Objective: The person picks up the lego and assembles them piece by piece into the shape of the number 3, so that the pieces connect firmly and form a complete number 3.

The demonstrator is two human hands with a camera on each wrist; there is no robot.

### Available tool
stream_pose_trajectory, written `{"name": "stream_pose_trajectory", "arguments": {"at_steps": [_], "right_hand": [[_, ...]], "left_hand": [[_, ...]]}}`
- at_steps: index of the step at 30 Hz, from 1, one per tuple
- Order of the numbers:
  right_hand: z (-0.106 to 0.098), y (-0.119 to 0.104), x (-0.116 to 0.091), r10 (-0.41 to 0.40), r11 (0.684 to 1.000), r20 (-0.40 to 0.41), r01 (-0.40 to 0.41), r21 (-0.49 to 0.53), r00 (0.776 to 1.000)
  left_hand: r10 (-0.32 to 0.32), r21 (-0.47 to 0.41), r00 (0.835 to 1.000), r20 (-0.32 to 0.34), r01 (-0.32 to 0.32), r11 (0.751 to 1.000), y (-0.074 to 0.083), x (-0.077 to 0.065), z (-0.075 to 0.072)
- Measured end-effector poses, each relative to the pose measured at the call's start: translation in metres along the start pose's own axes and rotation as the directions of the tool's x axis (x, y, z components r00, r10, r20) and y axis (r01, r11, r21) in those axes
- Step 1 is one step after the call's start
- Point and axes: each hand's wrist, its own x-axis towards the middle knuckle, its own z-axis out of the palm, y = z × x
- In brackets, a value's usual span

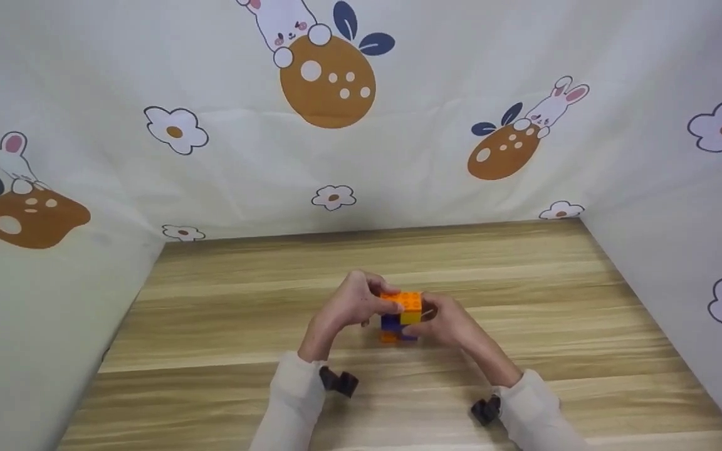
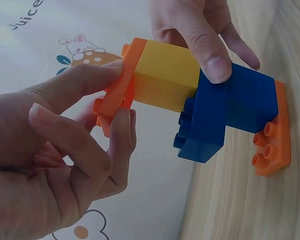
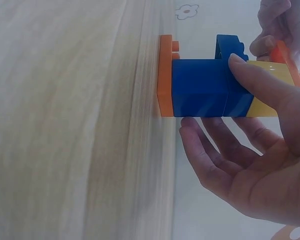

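A stack of toy building blocks stands on the wooden table. From the bottom, an orange plate point(image 2: 284, 137), a blue block point(image 2: 252, 97), an overhanging blue brick point(image 2: 206, 127) and a yellow block point(image 2: 165, 75) make it up. A thin orange brick point(image 1: 408, 300) sits on top and overhangs the yellow block to the left. My left hand point(image 1: 351, 305) pinches this orange brick between thumb and fingers. On the other side, my right hand point(image 1: 452, 322) holds the stack, its thumb point(image 3: 255, 77) against the overhanging blue brick. The right fingers are partly hidden behind the blocks in the left wrist view.
The wood-grain table point(image 1: 223, 300) reaches back to a pale curtain point(image 1: 411, 156) printed with rabbits, orange fruit and flowers. Curtain walls also stand to the left and right. Black devices are at both sleeve cuffs.
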Motion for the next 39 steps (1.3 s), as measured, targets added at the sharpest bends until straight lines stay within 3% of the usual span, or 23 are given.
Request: {"name": "stream_pose_trajectory", "arguments": {"at_steps": [5,11,26,34,39], "right_hand": [[0.0,0.002,-0.001,-0.028,1.0,0.008,0.028,0.009,1.0],[-0.001,0.001,-0.001,0.0,1.0,0.002,0.0,-0.012,1.0],[-0.001,-0.009,0.0,0.122,0.992,-0.029,-0.123,-0.018,0.992],[-0.02,-0.016,-0.003,0.027,0.997,-0.056,-0.023,0.073,0.998],[-0.028,-0.027,0.0,0.035,0.993,-0.051,-0.029,0.111,0.998]], "left_hand": [[-0.003,0.009,1.0,0.01,0.003,1.0,0.0,0.0,0.0],[-0.01,-0.013,1.0,-0.012,0.009,1.0,-0.002,-0.002,0.003],[0.084,-0.029,0.993,-0.083,-0.087,0.996,-0.014,-0.006,0.005],[0.144,-0.148,0.982,-0.121,-0.161,0.976,-0.024,-0.003,-0.008],[0.137,-0.178,0.982,-0.13,-0.159,0.971,-0.03,-0.002,-0.013]]}}
